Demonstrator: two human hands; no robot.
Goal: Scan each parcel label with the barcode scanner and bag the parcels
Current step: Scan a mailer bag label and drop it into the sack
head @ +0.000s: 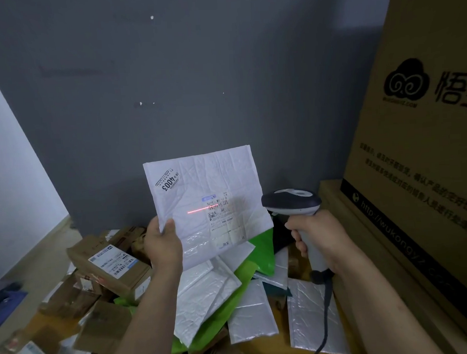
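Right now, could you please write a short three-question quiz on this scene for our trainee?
1. True or false: the left hand grips the white mailer near its lower left.
2. The red scan line on the mailer runs: A) straight up and down; B) roughly sideways; C) in a circle.
3. Fill in: the right hand grips the handle of the ____.

Key: 1 true; 2 B; 3 scanner.
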